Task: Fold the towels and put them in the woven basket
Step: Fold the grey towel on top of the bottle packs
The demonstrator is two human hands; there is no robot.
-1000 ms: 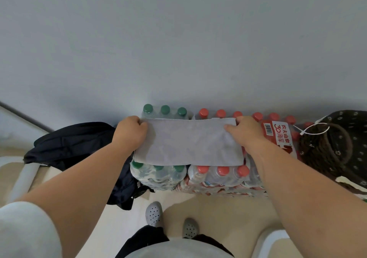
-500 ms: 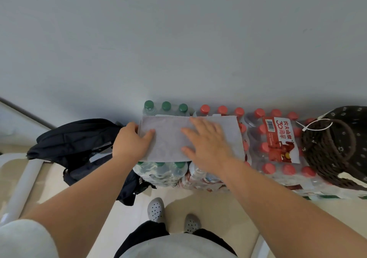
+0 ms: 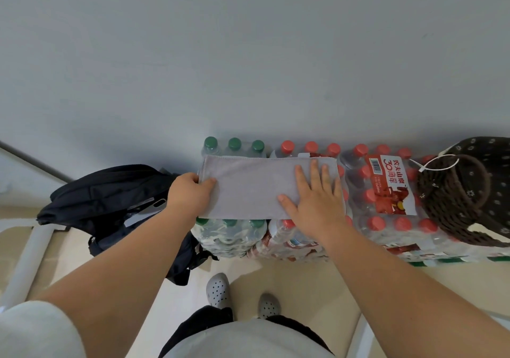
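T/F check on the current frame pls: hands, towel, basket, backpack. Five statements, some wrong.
1. The right hand lies flat on the grey towel. True.
2. The left hand is clear of the towel. False: it pinches the towel's left edge, thumb on top.
3. The towel lies across packs of water bottles. True.
4. The towel is inside the woven basket. False: the basket stands to the right, apart from the towel.
5. The black backpack lies right of the bottles. False: it lies to their left.
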